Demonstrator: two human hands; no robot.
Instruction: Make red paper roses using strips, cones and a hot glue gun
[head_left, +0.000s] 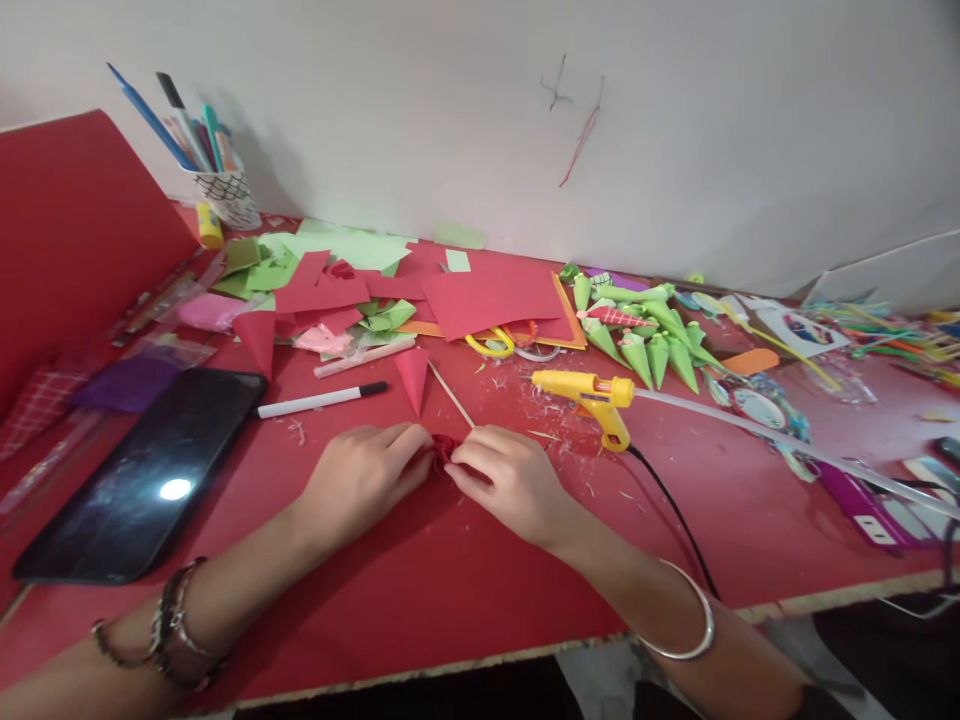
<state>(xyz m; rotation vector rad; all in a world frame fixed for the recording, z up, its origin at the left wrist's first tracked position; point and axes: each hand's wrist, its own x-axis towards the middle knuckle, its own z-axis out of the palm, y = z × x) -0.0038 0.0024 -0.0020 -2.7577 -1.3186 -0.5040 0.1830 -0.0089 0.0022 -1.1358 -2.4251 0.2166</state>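
Between my two hands is a small dark red curled piece [444, 453], perhaps a rolled paper strip; the fingers cover much of it. My left hand [371, 465] pinches its left side, and my right hand [514, 480] grips it from the right with bent fingers. Just beyond lies a thin wooden stick [451, 395], its near end close to my right knuckles. A red paper cone [412, 380] points toward me above my left hand. To the right rests a yellow glue gun [592, 400] with a long clear glue stick [750, 430] in its back.
A black phone [142, 480] and a marker [322, 399] lie to the left. Red paper sheets [495, 300], green paper scraps [274, 268] and several green paper cones [656, 335] fill the back. A pen cup [227, 197] stands against the wall. The glue gun's black cord [675, 510] runs to the front edge.
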